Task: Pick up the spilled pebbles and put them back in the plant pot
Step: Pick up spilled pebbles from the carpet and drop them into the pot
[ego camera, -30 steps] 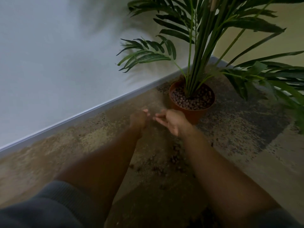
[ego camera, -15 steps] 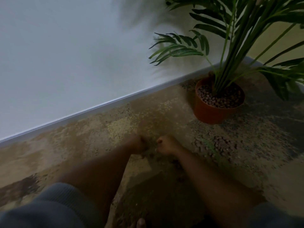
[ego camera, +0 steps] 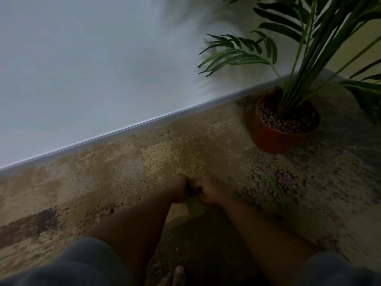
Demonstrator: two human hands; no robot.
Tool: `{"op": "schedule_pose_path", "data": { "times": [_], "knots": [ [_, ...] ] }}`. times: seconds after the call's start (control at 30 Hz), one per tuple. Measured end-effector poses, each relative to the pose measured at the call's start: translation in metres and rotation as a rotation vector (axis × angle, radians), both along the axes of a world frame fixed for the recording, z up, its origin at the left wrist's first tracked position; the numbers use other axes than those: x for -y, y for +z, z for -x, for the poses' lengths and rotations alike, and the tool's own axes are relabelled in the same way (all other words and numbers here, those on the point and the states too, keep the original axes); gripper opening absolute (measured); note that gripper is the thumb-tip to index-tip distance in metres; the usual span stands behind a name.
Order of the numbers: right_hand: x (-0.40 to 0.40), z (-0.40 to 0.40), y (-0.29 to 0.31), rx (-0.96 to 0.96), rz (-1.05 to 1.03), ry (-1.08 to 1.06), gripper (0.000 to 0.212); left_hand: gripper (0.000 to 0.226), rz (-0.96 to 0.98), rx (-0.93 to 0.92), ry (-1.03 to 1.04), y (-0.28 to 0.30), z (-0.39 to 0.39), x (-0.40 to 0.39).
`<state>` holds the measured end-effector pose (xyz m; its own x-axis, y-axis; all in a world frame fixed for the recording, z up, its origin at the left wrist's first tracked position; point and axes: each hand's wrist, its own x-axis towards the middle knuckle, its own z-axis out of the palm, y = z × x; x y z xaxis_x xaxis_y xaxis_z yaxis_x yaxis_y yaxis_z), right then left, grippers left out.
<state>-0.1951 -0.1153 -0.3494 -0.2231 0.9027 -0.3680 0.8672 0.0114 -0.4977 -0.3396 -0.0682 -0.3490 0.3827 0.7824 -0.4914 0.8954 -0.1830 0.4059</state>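
Head view looks down, seemingly close, at the floor (ego camera: 156,157).

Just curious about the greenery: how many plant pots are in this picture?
1. The orange plant pot stands on the carpet by the skirting board, upper right, beyond both hands. Others could sit outside the view.

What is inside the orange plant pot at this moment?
The plant pot holds a layer of brownish pebbles, and the green plant stems rise out of them. Whatever lies beneath the pebbles is covered, and the stems and fronds hide part of the far side.
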Motion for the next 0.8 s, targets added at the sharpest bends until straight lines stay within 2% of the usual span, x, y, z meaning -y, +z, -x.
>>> {"op": "schedule_pose_path", "data": {
  "times": [0.13, 0.27, 0.43, 0.6, 0.8],
  "knots": [
    [-0.006, -0.021, 0.005, 0.020, -0.112, -0.201, 0.013, 0.016, 0.028, 0.065, 0.099, 0.003, -0.009, -0.004],
    [-0.009, -0.057, 0.007, 0.052, -0.116, -0.442, 0.024, 0.018, 0.005, 0.078, 0.052, 0.003, -0.029, -0.004],
    [0.000, -0.084, 0.004, 0.140, 0.040, -0.416, 0.032, 0.027, 0.005, 0.113, -0.082, 0.005, -0.051, 0.000],
    [0.008, -0.082, 0.001, 0.049, 0.052, -0.353, 0.035, 0.028, 0.000, 0.112, -0.195, 0.008, -0.069, 0.004],
    [0.010, -0.080, -0.001, 0.010, 0.087, -0.277, 0.033, 0.024, -0.033, 0.076, -0.147, 0.004, -0.081, 0.010]
  ]
}}
